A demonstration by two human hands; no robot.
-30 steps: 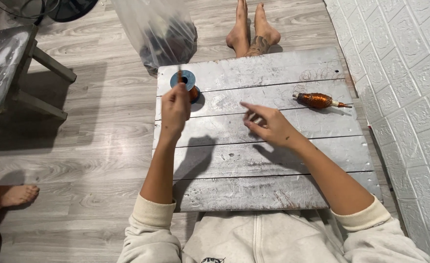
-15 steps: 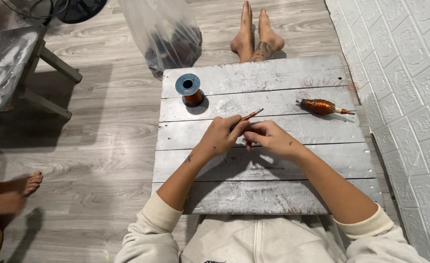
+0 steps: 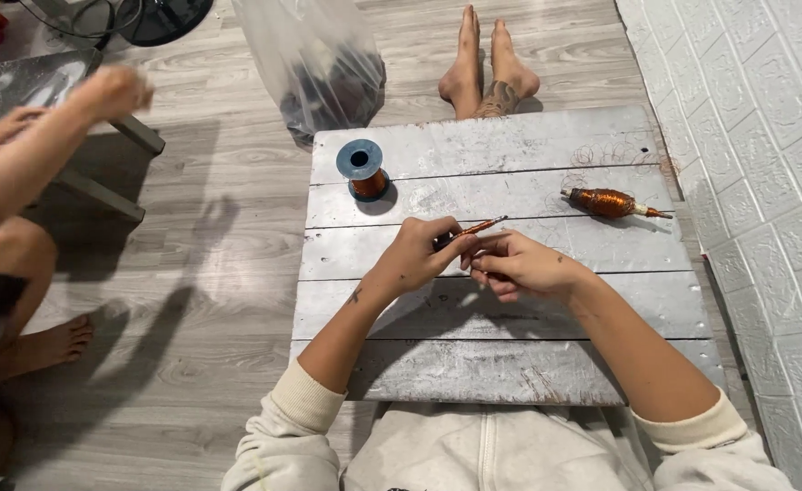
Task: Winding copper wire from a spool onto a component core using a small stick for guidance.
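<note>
As wrists meet midboard | left hand (image 3: 416, 257) + right hand (image 3: 519, 265) pinch-grip thin rod (image 3: 470, 230)

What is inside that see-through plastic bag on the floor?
The plastic bag sits beyond the grey wooden board. Something dark fills its bottom, but the cloudy plastic hides what it is. The top part looks empty.

A home room used as a small handwork spot. The floor (image 3: 201, 236) is grey wood-look planking and the wall (image 3: 746, 136) is white brick-pattern panelling. A low table (image 3: 510, 364) of worn grey boards sits right on the floor, with bare feet (image 3: 487, 68) beyond it. On it lie a wire spool (image 3: 362, 170) and a copper-wound spindle (image 3: 610, 203). A plastic bag (image 3: 314, 64) stands nearby.
</note>
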